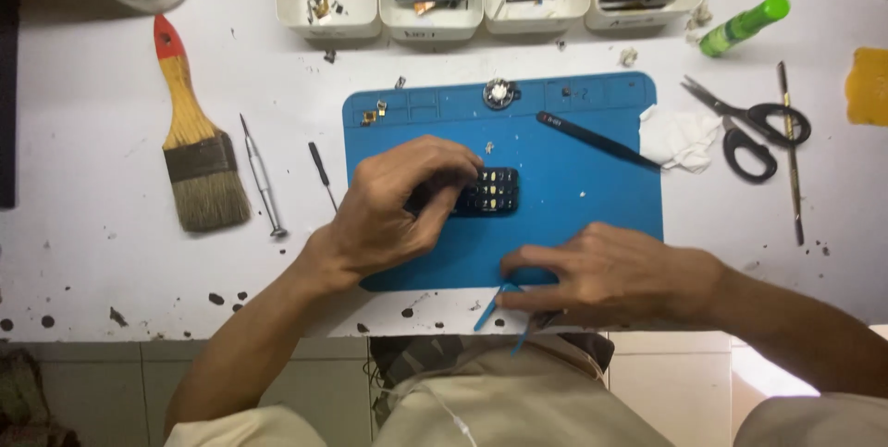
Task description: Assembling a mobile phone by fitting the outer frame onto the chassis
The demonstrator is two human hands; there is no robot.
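While the small black keypad phone [486, 192] is pinned at the middle of the blue mat [592, 197] by the left hand [388, 211], fingers clamped on it so it can't slide, a blue pry tool [490, 306] is pinched by the right hand [610, 273] at the near desk [92, 225] edge. Brush [196, 146], screwdrivers, scissors [754, 128] are kept off-mat; parts trays [481, 17] line the far edge. Stained white top, tiled floor below.

Bare forearms, short pale sleeves, and beige trousers [499, 401] with a dark belt.

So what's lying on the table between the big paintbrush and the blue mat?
The head view shows two slim screwdrivers there: a silver screwdriver next to the paintbrush, and a shorter black screwdriver nearer the blue mat.
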